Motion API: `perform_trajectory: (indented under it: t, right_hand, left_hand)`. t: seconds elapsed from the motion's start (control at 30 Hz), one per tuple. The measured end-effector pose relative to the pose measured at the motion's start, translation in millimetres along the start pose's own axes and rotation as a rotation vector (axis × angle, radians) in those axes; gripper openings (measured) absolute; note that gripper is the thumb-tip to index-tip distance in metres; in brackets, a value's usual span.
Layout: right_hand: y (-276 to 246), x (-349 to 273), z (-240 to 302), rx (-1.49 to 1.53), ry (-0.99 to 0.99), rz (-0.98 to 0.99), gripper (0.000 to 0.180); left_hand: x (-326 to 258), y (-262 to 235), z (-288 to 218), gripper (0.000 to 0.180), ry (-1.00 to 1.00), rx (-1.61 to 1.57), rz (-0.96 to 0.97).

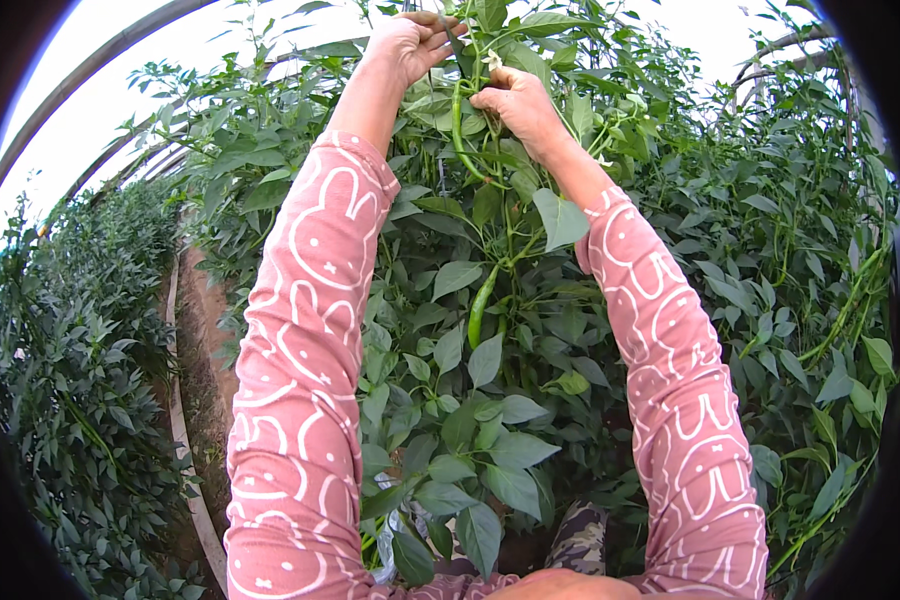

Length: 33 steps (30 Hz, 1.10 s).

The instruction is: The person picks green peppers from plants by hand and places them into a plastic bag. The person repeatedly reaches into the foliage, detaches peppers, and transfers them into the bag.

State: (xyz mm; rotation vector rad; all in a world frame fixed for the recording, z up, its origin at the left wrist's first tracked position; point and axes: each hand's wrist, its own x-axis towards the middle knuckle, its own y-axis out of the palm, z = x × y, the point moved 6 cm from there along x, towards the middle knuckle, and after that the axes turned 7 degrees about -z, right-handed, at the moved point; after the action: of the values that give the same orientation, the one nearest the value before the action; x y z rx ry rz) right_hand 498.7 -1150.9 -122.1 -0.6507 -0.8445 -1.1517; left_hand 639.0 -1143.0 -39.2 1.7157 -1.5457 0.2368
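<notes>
Both my arms reach up to the top of a tall pepper plant [510,200]. At the upper middle, my left hand [417,45] has its fingers bent around a dark leaf [460,50] beside the main stem. Slightly lower and to its right, my right hand [522,108] is closed in a pinch at the stem, next to a white flower [492,61]; its fingertips partly hide what they grip. A long, thin green pepper [459,130] hangs just left of my right hand. Lower on the plant hangs another green pepper [482,308].
Dense pepper plants [70,400] stand on the left, with more foliage [770,230] on the right. A bare soil path [208,330] with a pale hose or strip [182,430] runs along the left. Curved greenhouse hoops [80,85] arch overhead. Clear plastic [388,530] shows low near my body.
</notes>
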Motion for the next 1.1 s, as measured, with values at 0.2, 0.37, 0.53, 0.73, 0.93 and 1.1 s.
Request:
perform_trajectory:
  t: [0.2,0.37,0.53,0.73,0.93,1.1]
  right_hand:
    - [11.4,6.8,-11.4,0.008,0.158,0.054,0.015]
    - [27.4,11.9,-11.1,0.029,0.204,0.256,0.014]
    - [28.9,6.9,-8.5,0.047,0.202,0.338,0.013]
    - [19.3,1.2,1.3,-0.16,-0.056,0.158,0.018]
    - [9.6,-23.9,40.2,-0.504,-0.352,-0.152,0.022]
    - [17.5,-126.9,104.5,-0.504,-0.702,0.022,0.024]
  left_hand:
    - [6.3,-19.9,8.0,0.014,-0.092,0.12,-0.095]
    - [10.3,-30.6,2.0,0.025,-0.024,0.631,-0.042]
    - [-5.1,-34.2,-23.2,0.023,0.263,0.75,-0.268]
    - [-65.5,18.6,-37.4,0.018,1.214,1.008,-0.313]
    - [-91.4,37.9,-40.7,0.035,1.423,1.325,-0.179]
    - [-136.2,-12.2,-47.6,0.039,0.821,1.193,-0.139]
